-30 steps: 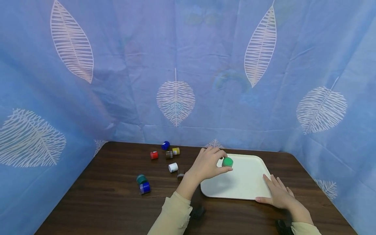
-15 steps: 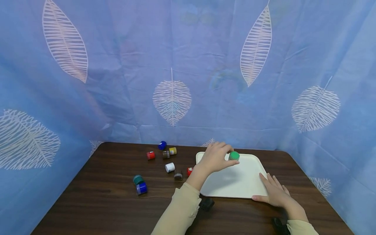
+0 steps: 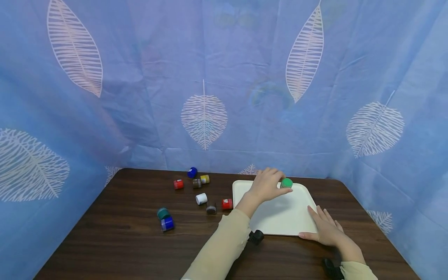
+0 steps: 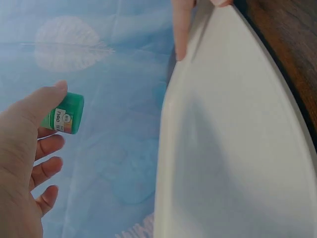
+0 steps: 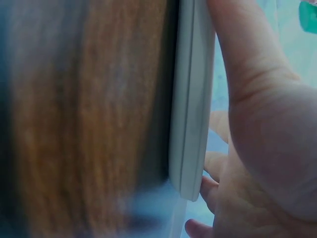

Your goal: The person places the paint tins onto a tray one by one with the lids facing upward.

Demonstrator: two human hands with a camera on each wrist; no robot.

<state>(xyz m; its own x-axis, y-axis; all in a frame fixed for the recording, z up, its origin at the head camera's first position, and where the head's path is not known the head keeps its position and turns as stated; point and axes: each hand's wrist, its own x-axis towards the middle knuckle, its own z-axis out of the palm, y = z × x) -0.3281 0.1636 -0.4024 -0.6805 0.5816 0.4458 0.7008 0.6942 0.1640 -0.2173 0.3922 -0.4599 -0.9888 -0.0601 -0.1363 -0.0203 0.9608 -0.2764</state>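
Green paint jar (image 3: 287,182): held in the left hand (image 3: 267,186) over the far right part of the white tray (image 3: 280,217), pinched between the thumb and the fingers; whether it touches the tray surface cannot be told. In the left wrist view the jar (image 4: 64,114) shows a label on its side, thumb tip against its cap end, and the tray (image 4: 233,148) lies beside it.

Right hand (image 3: 323,229): fingers straight, lying flat on the tray's near right corner, thumb along the near rim. The right wrist view shows the hand (image 5: 257,134) against the tray edge (image 5: 190,99); nothing is grasped.

The tray sits on a dark wooden table (image 3: 122,241). Left of the tray, loose on the table: a red jar (image 3: 227,203) just beside its left rim, a dark jar (image 3: 211,210), a white jar (image 3: 201,198), a teal jar (image 3: 162,213) touching a blue jar (image 3: 167,223), and farther back a red jar (image 3: 178,184), a brown jar (image 3: 196,183), a yellow jar (image 3: 205,179) and a blue jar (image 3: 191,172). A blue leaf-print curtain (image 3: 210,77) closes the scene behind.
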